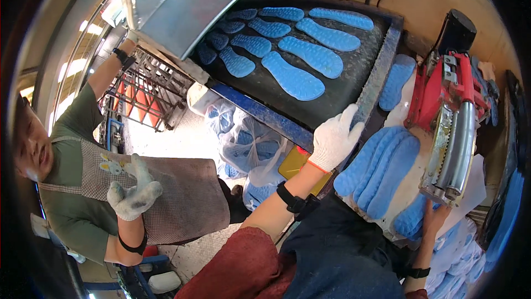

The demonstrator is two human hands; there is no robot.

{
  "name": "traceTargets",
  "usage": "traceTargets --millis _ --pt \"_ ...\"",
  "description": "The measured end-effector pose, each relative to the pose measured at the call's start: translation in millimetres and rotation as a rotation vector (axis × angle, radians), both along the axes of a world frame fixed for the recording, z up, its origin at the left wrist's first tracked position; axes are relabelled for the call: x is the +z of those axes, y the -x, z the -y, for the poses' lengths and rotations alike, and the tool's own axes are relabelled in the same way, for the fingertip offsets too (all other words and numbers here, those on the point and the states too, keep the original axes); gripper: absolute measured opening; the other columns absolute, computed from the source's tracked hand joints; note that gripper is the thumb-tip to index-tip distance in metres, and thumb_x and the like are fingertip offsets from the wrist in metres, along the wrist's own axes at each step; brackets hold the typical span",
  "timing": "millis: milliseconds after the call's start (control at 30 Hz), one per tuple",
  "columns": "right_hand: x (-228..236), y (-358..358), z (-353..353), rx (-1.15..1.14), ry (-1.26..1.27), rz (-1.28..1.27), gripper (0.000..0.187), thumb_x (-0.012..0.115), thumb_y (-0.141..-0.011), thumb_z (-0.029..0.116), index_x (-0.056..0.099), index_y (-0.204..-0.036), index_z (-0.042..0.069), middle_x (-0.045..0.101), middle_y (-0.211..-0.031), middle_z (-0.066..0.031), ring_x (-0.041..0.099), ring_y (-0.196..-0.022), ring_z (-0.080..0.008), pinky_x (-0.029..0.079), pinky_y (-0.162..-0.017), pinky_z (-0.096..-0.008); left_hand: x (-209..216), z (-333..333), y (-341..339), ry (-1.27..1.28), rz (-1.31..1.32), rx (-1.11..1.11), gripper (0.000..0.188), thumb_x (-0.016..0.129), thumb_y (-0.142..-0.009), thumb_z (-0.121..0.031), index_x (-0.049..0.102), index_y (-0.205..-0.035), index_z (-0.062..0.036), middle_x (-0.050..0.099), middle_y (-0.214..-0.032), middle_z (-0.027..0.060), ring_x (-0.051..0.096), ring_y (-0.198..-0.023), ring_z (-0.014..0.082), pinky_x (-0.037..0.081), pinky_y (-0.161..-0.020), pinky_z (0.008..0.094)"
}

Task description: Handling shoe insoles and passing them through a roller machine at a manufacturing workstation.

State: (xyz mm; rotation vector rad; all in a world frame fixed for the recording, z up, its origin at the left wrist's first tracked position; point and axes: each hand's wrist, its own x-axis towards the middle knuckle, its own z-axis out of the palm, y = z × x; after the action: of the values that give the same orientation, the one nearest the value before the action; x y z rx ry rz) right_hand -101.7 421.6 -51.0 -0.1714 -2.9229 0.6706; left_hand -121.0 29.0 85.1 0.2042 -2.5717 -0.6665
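My left hand (334, 138), in a white knit glove, rests with its fingers stretched out on the blue metal rim (381, 58) of a dark conveyor bed. On that bed lie several blue insoles (293, 75) in rows, long ones nearest me and smaller ones farther left. My bare right hand (436, 217) is beside a blue insole (410, 217), just below a red device with a steel roller and a toothed edge (451, 127). The device and pale sheet hide most of its fingers. A stack of insoles (379, 169) lies between my hands.
A co-worker in a checked apron (182, 199) stands at the left, one gloved hand (134, 191) raised, the other arm reaching up beside a metal hood (171, 6). Clear bags of blue insoles (251, 141) stand on the floor beneath the conveyor. A black cylinder (456, 30) stands behind the red device.
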Motion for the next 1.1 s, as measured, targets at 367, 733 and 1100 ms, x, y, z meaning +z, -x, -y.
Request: traceTargets --millis 367,733,1100 --pt "-4 0 -2 -0.028 0.010 0.112 0.068 0.065 -0.085 0.035 0.041 -0.137 -0.002 0.039 -0.140 -0.0262 0.035 -0.131 -0.0401 0.027 -0.109 -0.0439 -6 1 0 0.038 0.011 0.042 0.079 0.068 -0.079 -0.021 0.028 -0.146 -0.0051 0.056 -0.060 0.0065 0.058 -0.051 0.0241 0.045 -0.048 0.0365" --pt "-18 -3 -10 -0.004 -0.024 -0.024 0.067 0.064 -0.086 0.037 0.042 -0.137 -0.002 0.039 -0.140 -0.0263 0.035 -0.131 -0.0407 0.026 -0.110 -0.0449 -6 1 -2 0.051 0.044 0.015 0.075 0.067 -0.081 -0.024 0.032 -0.144 -0.0061 0.058 -0.062 0.0085 0.059 -0.054 0.0273 0.045 -0.049 0.0382" --pt "-10 2 -4 -0.012 0.020 0.008 0.071 0.067 -0.083 0.039 0.042 -0.136 0.000 0.037 -0.141 -0.0267 0.033 -0.132 -0.0417 0.027 -0.110 -0.0456 -10 4 -1 0.101 -0.031 0.007 0.075 0.065 -0.081 -0.022 0.030 -0.146 -0.0134 0.061 -0.069 0.0152 0.061 -0.060 0.0328 0.046 -0.052 0.0416"
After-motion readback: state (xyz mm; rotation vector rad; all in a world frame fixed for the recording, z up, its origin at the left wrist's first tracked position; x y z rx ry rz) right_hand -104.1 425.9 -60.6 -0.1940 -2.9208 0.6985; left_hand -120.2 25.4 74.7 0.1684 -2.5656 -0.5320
